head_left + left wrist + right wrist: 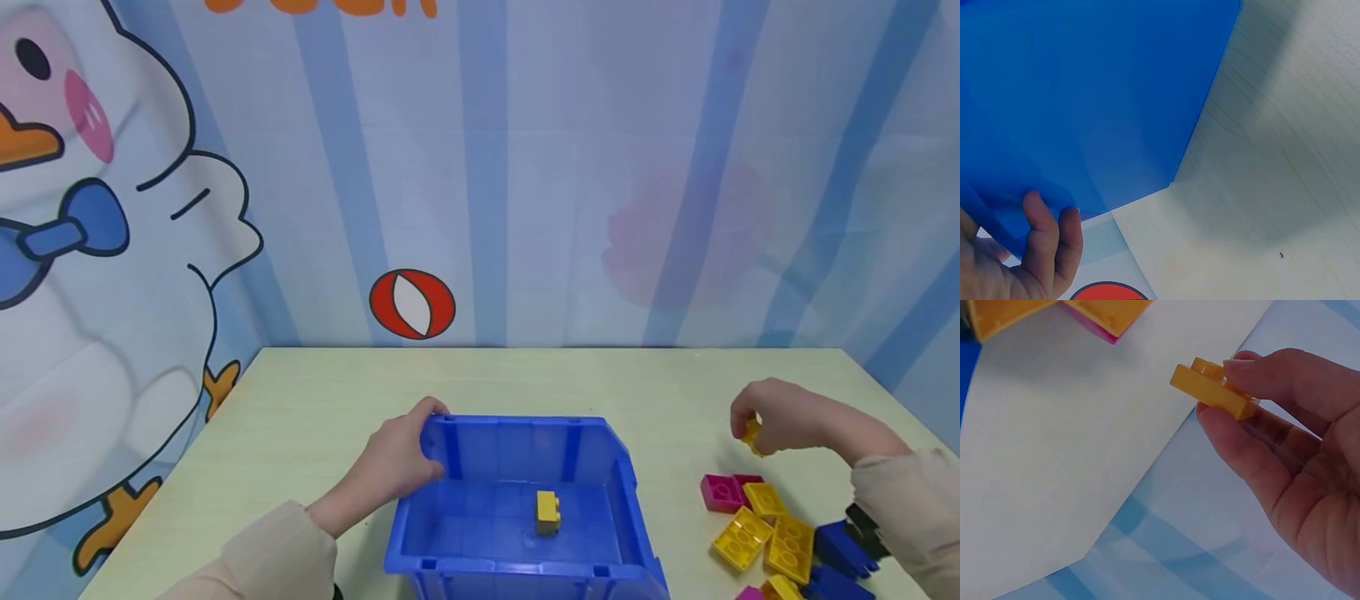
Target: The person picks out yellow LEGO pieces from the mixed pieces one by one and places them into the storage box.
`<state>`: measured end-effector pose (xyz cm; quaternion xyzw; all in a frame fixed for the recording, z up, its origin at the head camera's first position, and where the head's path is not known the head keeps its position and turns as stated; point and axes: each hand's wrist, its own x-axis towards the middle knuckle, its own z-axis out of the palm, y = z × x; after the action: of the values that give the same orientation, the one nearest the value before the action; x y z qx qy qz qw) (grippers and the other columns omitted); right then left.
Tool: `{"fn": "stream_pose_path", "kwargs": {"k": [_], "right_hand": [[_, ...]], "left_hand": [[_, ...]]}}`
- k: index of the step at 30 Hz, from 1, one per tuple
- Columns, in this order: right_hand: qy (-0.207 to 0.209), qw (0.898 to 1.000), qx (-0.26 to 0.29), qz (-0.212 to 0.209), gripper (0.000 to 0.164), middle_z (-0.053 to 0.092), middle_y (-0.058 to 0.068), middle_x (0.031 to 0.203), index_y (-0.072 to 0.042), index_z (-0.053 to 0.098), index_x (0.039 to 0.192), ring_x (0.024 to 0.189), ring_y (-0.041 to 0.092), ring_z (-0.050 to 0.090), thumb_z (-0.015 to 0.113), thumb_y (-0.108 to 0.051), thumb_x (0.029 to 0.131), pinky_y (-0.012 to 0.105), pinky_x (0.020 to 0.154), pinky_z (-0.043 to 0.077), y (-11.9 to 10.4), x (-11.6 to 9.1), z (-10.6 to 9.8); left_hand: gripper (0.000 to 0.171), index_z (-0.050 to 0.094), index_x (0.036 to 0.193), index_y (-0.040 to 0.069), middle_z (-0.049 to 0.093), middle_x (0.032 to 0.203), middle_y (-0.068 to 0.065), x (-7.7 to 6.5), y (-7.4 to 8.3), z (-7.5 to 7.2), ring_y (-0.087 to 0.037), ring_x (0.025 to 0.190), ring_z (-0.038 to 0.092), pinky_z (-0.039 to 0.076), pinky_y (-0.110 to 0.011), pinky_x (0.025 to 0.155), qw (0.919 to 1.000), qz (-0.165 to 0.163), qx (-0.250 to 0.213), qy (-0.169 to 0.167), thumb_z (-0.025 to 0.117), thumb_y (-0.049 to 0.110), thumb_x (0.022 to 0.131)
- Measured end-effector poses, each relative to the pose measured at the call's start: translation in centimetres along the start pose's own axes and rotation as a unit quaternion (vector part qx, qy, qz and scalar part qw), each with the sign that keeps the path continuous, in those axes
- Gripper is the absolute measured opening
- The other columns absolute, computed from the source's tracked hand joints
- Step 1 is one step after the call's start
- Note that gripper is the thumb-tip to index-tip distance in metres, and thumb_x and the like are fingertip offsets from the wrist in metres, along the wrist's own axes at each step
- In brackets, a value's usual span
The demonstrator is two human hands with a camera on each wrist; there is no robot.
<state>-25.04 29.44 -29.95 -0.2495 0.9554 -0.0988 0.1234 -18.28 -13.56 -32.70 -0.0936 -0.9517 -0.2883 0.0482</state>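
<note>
Spanning the lower view: a pale, wood-grained tabletop (675, 383), its straight far edge meeting the striped backdrop (555, 208).
Blue bin (498, 450): smooth plastic, mouth facing up, set well short of the tabletop's far edge; in the head view its rim looks broader left to right than near to far.
Loose bricks (791, 546): yellow, magenta and dark blue, grouped toward the tabletop's right edge, several touching, some partly hidden by the right sleeve (907, 500); one yellow piece (741, 539) lies hollow side up. Bare tabletop runs between them and the bin's right wall.
Left hand (390, 462): curled over the bin's far left corner, gripping it, thumb inside the rim.
Right hand (795, 417): nearly closed, thumb and fingertips pinching one brick above the tabletop, beyond the loose group and well apart from the bin.
Held brick (1210, 392): yellow, oblong, studded along one face; in the right wrist view its long axis slants down to the right, studs toward the upper fingers, one end projecting past the fingertips.
Binned brick (547, 510): yellow, on the bin's floor right of centre, studs pointing at the right wall.
</note>
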Motion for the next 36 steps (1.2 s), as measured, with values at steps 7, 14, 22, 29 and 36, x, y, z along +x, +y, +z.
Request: {"fn": "stream_pose_path", "kwargs": {"k": [7, 14, 22, 29, 36], "right_hand": [[0.005, 1.0, -0.004, -0.012, 0.024, 0.055, -0.002, 0.074, -0.013, 0.061, 0.076, 0.065, 0.016, 0.046, 0.07, 0.003, 0.059, 0.032, 0.058, 0.051, -0.7, 0.6, -0.6], [0.003, 1.0, -0.009, -0.02, 0.024, 0.055, -0.002, 0.074, -0.014, 0.061, 0.074, 0.065, 0.016, 0.046, 0.071, 0.003, 0.06, 0.032, 0.058, 0.051, -1.4, 1.1, -1.2], [0.004, 0.999, -0.014, -0.031, 0.023, 0.055, -0.003, 0.074, -0.015, 0.061, 0.074, 0.065, 0.016, 0.046, 0.07, 0.001, 0.061, 0.032, 0.057, 0.049, -1.9, 1.4, -1.6], [0.002, 0.999, -0.018, -0.037, 0.024, 0.055, -0.003, 0.075, -0.016, 0.061, 0.074, 0.066, 0.016, 0.046, 0.07, 0.002, 0.061, 0.032, 0.058, 0.05, -3.0, 1.6, -2.0], [0.0, 0.998, -0.032, -0.061, 0.025, 0.054, -0.005, 0.076, -0.018, 0.061, 0.074, 0.068, 0.015, 0.047, 0.07, 0.002, 0.063, 0.031, 0.06, 0.051, -5.1, 1.9, -2.5]], "left_hand": [[0.045, 0.048, 0.108, 0.014, 0.062, 0.098, -0.015, 0.2, 0.1, 0.0, -0.029, 0.081, 0.059, 0.054, -0.046, 0.062, 1.0, -0.003, 0.002, -0.004, 0.064, 0.006, 0.066], [0.045, 0.048, 0.108, 0.014, 0.062, 0.099, -0.015, 0.1, 0.3, 0.1, -0.03, 0.082, 0.059, 0.054, -0.047, 0.062, 1.0, -0.005, 0.001, -0.001, 0.065, 0.006, 0.067], [0.046, 0.047, 0.109, 0.014, 0.061, 0.102, -0.015, 0.1, 0.5, 0.0, -0.031, 0.084, 0.059, 0.054, -0.048, 0.064, 1.0, -0.005, 0.0, 0.001, 0.065, 0.007, 0.067], [0.047, 0.047, 0.11, 0.014, 0.061, 0.102, -0.014, 0.1, 0.7, 0.0, -0.031, 0.084, 0.059, 0.054, -0.048, 0.064, 0.9999, -0.011, -0.002, -0.002, 0.066, 0.007, 0.067], [0.046, 0.047, 0.109, 0.014, 0.061, 0.101, -0.015, 0.2, 0.7, -0.1, -0.03, 0.083, 0.059, 0.054, -0.047, 0.063, 0.9999, -0.013, -0.003, -0.001, 0.065, 0.006, 0.067]]}}
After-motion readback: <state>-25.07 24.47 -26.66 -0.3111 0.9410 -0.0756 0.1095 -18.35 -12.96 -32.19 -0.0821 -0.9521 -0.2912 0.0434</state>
